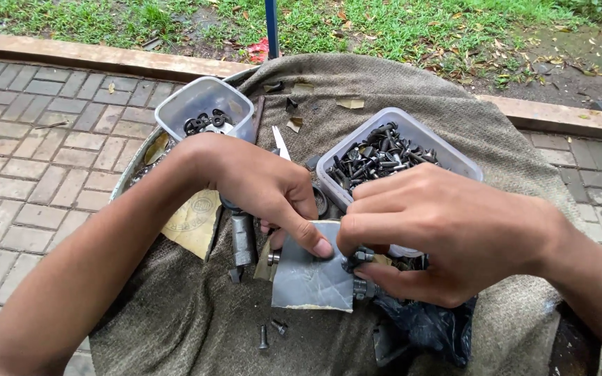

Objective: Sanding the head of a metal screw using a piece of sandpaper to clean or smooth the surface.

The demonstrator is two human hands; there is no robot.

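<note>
My right hand is pinching a bolt against the sandpaper, left hand pressing it flat. Fingertip grip's sketchy, so it could pop off into the cloth.

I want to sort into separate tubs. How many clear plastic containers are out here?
2. One container sits at the far left of the cloth, holding a few dark parts; the other container, full of dark screws, sits just beyond the right hand. Others may be hidden.
</note>
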